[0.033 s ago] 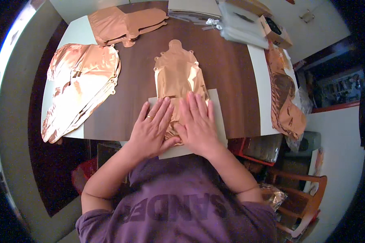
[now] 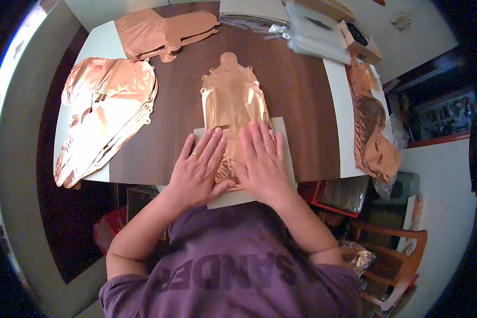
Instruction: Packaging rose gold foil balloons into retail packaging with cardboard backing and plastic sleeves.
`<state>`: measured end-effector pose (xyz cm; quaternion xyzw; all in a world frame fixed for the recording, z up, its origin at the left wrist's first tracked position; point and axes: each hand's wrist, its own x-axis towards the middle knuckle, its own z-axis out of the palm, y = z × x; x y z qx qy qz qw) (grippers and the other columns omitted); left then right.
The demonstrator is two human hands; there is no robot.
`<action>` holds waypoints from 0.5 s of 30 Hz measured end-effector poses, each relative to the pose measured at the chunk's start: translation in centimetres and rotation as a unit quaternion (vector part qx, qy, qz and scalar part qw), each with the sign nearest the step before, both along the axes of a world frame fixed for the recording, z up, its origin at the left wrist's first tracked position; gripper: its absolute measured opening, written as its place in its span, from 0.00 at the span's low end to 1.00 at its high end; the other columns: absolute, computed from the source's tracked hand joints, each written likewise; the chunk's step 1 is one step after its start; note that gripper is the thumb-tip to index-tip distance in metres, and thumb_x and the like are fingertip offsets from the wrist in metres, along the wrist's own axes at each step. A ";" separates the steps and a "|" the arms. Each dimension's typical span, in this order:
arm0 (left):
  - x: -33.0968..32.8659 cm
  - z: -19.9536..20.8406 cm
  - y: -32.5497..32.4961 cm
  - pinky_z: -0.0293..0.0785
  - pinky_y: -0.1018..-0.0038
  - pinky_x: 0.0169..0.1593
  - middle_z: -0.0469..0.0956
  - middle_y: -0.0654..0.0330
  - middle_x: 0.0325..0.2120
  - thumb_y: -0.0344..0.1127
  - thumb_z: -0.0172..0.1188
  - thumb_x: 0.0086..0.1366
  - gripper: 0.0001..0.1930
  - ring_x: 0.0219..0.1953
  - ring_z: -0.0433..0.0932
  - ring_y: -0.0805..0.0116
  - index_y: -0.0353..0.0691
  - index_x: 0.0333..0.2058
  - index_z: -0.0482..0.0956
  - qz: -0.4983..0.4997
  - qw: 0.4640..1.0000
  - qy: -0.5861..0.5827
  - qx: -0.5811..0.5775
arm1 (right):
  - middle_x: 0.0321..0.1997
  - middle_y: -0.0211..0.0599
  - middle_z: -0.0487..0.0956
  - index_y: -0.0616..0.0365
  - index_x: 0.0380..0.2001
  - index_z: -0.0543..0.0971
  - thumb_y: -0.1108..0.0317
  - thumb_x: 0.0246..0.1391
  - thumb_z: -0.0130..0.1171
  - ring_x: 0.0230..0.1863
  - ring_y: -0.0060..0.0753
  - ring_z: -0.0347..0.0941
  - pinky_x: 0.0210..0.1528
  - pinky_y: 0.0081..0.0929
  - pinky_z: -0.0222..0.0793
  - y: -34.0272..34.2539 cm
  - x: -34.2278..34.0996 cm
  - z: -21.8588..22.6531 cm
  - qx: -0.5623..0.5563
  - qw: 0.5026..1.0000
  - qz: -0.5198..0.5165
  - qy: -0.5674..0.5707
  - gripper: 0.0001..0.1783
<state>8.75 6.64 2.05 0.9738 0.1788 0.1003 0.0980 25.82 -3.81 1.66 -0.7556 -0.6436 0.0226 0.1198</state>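
A flat, shiny rose-gold foil balloon (image 2: 232,98) lies in front of me, its rounded tab pointing to the far side and small eyelets along its edges. Its near part rests on a pale grey board (image 2: 284,153) at the table's front edge. My left hand (image 2: 199,167) lies flat over the left side of the balloon's near end, a ring on one finger. Beside it, my right hand (image 2: 265,167) presses flat on the right side, fingers stretched out. Wrinkled foil shows between the two hands. Neither hand grips anything.
More flat rose-gold foil balloons lie in a pile on the left (image 2: 111,106) and a pile at the far left (image 2: 164,34). Crumpled foil (image 2: 373,127) hangs over the right edge. Clear plastic bags (image 2: 320,34) and a small box (image 2: 360,41) sit far right. A wooden chair (image 2: 416,254) stands right.
My right hand has slid slightly to the right, leaving a bit more foil showing between my hands. My left hand has hardly moved.
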 end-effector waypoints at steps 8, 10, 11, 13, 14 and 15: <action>0.2 0.5 -0.1 0.42 0.52 0.70 0.54 0.46 0.67 0.65 0.46 0.62 0.46 0.71 0.50 0.53 0.29 0.65 0.56 0.005 0.999 0.035 0.005 | 0.73 0.54 0.50 0.64 0.67 0.55 0.45 0.56 0.52 0.73 0.54 0.45 0.71 0.62 0.34 -1.6 2.0 0.3 -0.009 0.999 -0.030 -0.018 0.45; 0.2 0.3 -0.1 0.42 0.52 0.70 0.54 0.46 0.67 0.65 0.46 0.62 0.46 0.71 0.50 0.53 0.29 0.65 0.56 0.005 0.999 0.037 0.002 | 0.73 0.54 0.50 0.64 0.68 0.54 0.44 0.57 0.51 0.74 0.54 0.44 0.71 0.62 0.33 -2.3 1.5 0.5 0.010 0.998 -0.044 -0.046 0.45; 0.2 0.3 -0.1 0.42 0.52 0.70 0.54 0.46 0.67 0.65 0.47 0.62 0.45 0.71 0.50 0.53 0.29 0.65 0.56 0.007 0.999 0.039 0.000 | 0.73 0.56 0.49 0.65 0.68 0.53 0.47 0.57 0.52 0.74 0.55 0.43 0.71 0.63 0.33 -2.7 0.9 1.1 -0.005 0.999 -0.032 -0.030 0.45; 0.1 0.2 -0.2 0.42 0.52 0.70 0.54 0.45 0.67 0.64 0.47 0.63 0.45 0.71 0.50 0.52 0.29 0.65 0.56 0.007 0.999 0.035 0.005 | 0.73 0.59 0.49 0.63 0.68 0.54 0.49 0.55 0.56 0.74 0.59 0.42 0.70 0.63 0.33 -3.5 -0.5 1.8 -0.019 1.000 0.000 0.018 0.45; 0.1 0.3 -0.3 0.42 0.52 0.70 0.54 0.45 0.67 0.64 0.47 0.63 0.45 0.71 0.50 0.52 0.29 0.65 0.56 0.007 0.999 0.030 0.010 | 0.72 0.60 0.48 0.59 0.68 0.55 0.47 0.53 0.57 0.74 0.61 0.41 0.70 0.63 0.33 -3.9 -1.3 1.9 -0.032 0.999 0.020 0.039 0.46; 0.1 0.4 -0.2 0.42 0.52 0.70 0.54 0.45 0.67 0.64 0.47 0.63 0.45 0.71 0.50 0.52 0.29 0.65 0.56 0.001 1.000 0.030 0.010 | 0.72 0.61 0.48 0.56 0.69 0.55 0.46 0.52 0.58 0.74 0.62 0.41 0.71 0.63 0.33 -4.2 -2.1 1.8 -0.045 0.997 0.036 0.059 0.46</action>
